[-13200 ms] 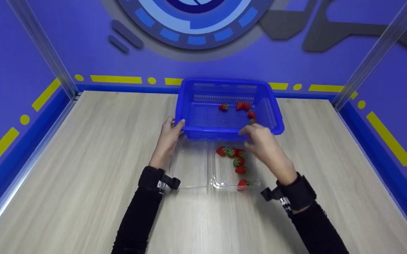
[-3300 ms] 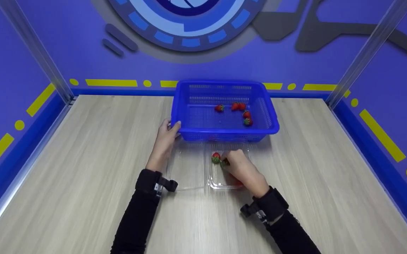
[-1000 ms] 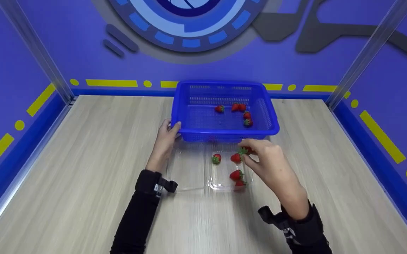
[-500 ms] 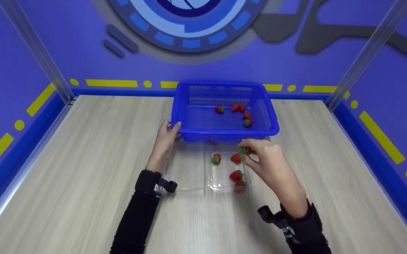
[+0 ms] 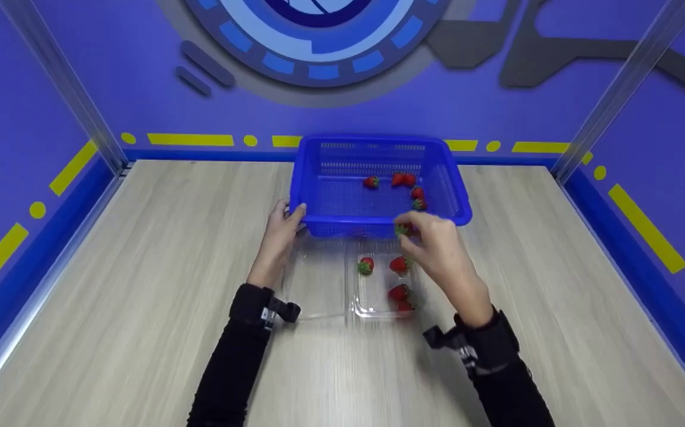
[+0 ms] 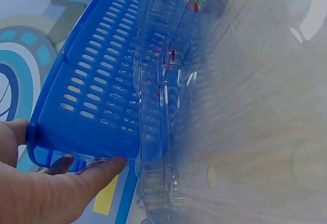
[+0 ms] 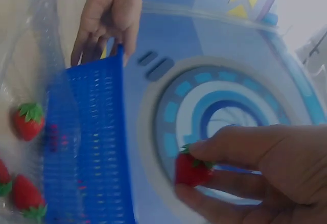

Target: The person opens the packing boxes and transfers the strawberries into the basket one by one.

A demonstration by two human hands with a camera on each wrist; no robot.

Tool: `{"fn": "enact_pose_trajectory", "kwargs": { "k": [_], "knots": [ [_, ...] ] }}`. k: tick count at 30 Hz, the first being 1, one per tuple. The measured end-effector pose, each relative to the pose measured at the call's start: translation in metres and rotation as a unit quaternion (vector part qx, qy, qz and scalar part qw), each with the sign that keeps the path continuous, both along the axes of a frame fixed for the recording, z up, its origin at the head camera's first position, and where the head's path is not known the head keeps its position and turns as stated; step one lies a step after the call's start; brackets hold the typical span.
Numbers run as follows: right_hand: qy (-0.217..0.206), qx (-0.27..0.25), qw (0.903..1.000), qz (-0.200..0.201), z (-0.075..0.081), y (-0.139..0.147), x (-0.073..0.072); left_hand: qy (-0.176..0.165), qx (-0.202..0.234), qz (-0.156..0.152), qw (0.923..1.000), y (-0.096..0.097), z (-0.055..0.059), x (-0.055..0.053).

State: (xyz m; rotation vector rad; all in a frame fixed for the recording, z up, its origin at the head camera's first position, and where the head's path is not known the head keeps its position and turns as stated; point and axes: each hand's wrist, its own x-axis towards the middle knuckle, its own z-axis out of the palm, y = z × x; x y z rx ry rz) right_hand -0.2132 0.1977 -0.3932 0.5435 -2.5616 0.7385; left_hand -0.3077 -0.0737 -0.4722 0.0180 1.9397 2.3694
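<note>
My left hand (image 5: 278, 240) grips the front left corner of a blue plastic basket (image 5: 354, 220); the left wrist view shows the thumb and fingers around its rim. Several strawberries lie on the basket floor, among them a single strawberry (image 5: 371, 182) left of the others. My right hand (image 5: 442, 249) pinches a strawberry (image 7: 192, 170) between thumb and fingertips, level with the basket's front rim. Below it is a clear plastic clamshell box (image 5: 372, 313), lying open, with strawberries in its right half: one strawberry (image 5: 366, 265) at the left and several along the right side.
The clamshell's flat left half (image 5: 318, 284) lies between the left forearm and the strawberries. A wood-look tabletop (image 5: 188, 267) carries everything. Blue printed panels (image 5: 259, 112) stand behind and at both sides, close behind the basket.
In the last half second my right hand has lifted its strawberry from the clamshell's right back corner up to the basket's front rim. My left hand has stayed on the basket corner.
</note>
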Motion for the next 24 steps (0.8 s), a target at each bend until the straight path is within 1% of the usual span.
{"fn": "enact_pose_trajectory", "kwargs": {
  "k": [2, 5, 8, 11, 14, 17, 20, 24],
  "knots": [
    [0.001, -0.002, 0.9999, -0.011, -0.002, 0.005, -0.017, -0.001, -0.002, 0.000, 1.0000, 0.000, -0.001, 0.000],
    [-0.012, 0.009, 0.9994, -0.031, -0.004, 0.014, -0.043, -0.005, -0.002, 0.003, 1.0000, -0.001, -0.001, 0.000],
    [-0.041, 0.023, 0.9978, -0.046, -0.005, 0.022, -0.066, -0.006, 0.005, 0.004, 1.0000, -0.001, -0.001, 0.000],
    [-0.076, 0.037, 0.9952, -0.049, -0.005, 0.028, -0.083, -0.007, 0.011, 0.004, 0.9999, 0.000, -0.001, 0.000],
    [-0.108, 0.050, 0.9916, -0.050, -0.005, 0.030, -0.094, -0.006, 0.015, 0.004, 0.9999, 0.001, 0.000, 0.000],
    [-0.126, 0.060, 0.9891, -0.046, -0.006, 0.031, -0.100, -0.007, 0.008, 0.004, 0.9999, 0.001, 0.001, 0.000],
    [-0.136, 0.068, 0.9877, -0.038, -0.009, 0.030, -0.102, -0.006, 0.005, 0.005, 1.0000, 0.002, 0.001, 0.000],
    [-0.136, 0.076, 0.9872, -0.035, -0.014, 0.029, -0.103, -0.010, 0.000, 0.006, 0.9999, 0.002, 0.000, 0.000]
  ]
}}
